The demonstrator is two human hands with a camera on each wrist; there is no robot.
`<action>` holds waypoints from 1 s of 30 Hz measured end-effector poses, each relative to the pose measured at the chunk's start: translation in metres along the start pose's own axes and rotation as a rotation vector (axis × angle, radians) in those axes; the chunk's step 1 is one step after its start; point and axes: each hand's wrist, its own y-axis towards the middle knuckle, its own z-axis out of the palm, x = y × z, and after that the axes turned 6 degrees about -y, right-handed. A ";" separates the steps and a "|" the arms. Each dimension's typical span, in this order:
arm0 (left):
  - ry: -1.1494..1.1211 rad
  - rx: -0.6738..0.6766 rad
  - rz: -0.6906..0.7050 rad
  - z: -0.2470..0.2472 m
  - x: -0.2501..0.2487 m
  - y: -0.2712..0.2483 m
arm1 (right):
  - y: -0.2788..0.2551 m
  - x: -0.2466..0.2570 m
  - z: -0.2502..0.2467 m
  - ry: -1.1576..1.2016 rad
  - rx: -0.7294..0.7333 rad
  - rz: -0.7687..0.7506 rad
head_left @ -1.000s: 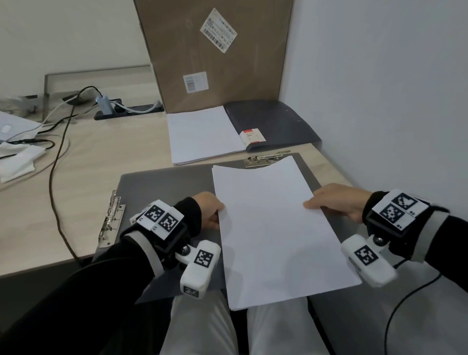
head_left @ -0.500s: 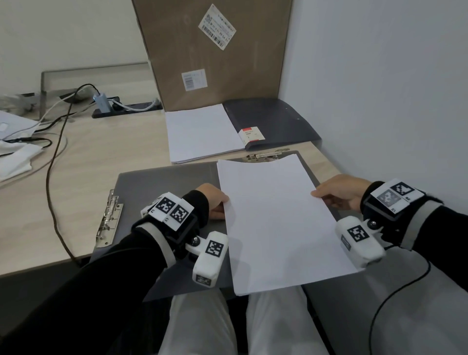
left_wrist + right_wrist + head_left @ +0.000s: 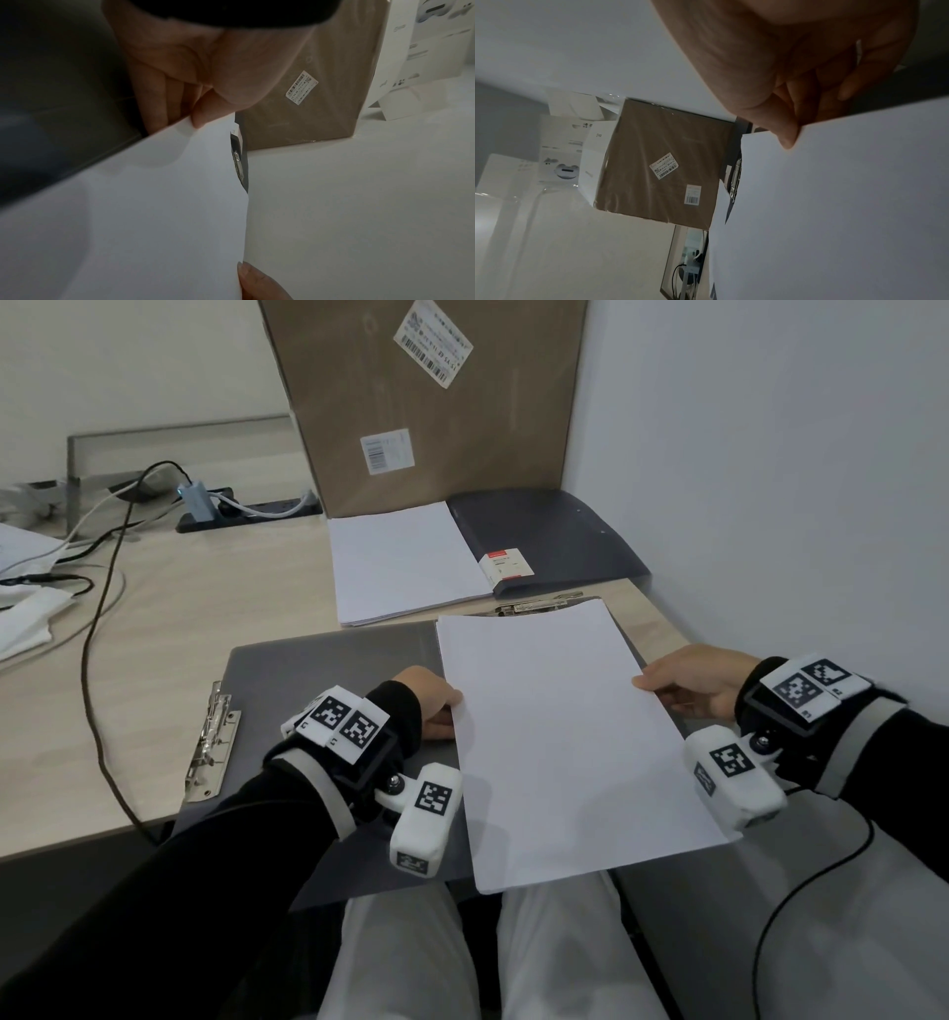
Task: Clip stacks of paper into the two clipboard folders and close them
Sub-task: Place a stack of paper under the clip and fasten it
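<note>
An open grey clipboard folder (image 3: pixel 328 680) lies on the desk in front of me, with a metal clip (image 3: pixel 536 607) at its far edge and another clip (image 3: pixel 210 742) on its left flap. Over the right half I hold a white paper stack (image 3: pixel 560 742). My left hand (image 3: pixel 436 706) pinches the stack's left edge, thumb on top (image 3: pixel 205 113). My right hand (image 3: pixel 688 683) pinches the right edge (image 3: pixel 788 134). The stack's top edge sits close to the far clip. A second paper stack (image 3: pixel 405 562) and a closed dark folder (image 3: pixel 549 536) lie behind.
A tall cardboard box (image 3: pixel 426 397) stands against the back wall. A power strip (image 3: pixel 246 510) with cables (image 3: pixel 97 629) is at the back left, white sheets (image 3: pixel 25 618) at the far left. A white wall (image 3: pixel 770 480) runs close on the right. The desk's front edge is just below the folder.
Both hands have slid the paper stack away from me and slightly right, so its top edge now lies near the far clip.
</note>
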 end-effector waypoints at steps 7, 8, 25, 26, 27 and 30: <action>0.001 -0.024 0.003 0.004 -0.004 0.003 | 0.004 0.002 -0.002 -0.036 -0.010 -0.011; 0.003 -0.028 0.003 0.004 -0.004 0.003 | 0.005 0.003 -0.002 -0.046 -0.016 -0.015; 0.064 -0.117 0.002 0.003 -0.025 0.015 | 0.016 0.030 0.001 -0.226 -0.091 -0.143; 0.073 -0.121 0.014 0.003 -0.026 0.016 | 0.017 0.030 0.002 -0.233 -0.100 -0.172; 0.084 -0.120 0.041 0.003 -0.025 0.018 | 0.019 0.029 0.002 -0.218 -0.114 -0.204; 0.152 -0.182 0.144 0.005 -0.027 0.018 | 0.023 0.025 0.004 -0.136 -0.160 -0.293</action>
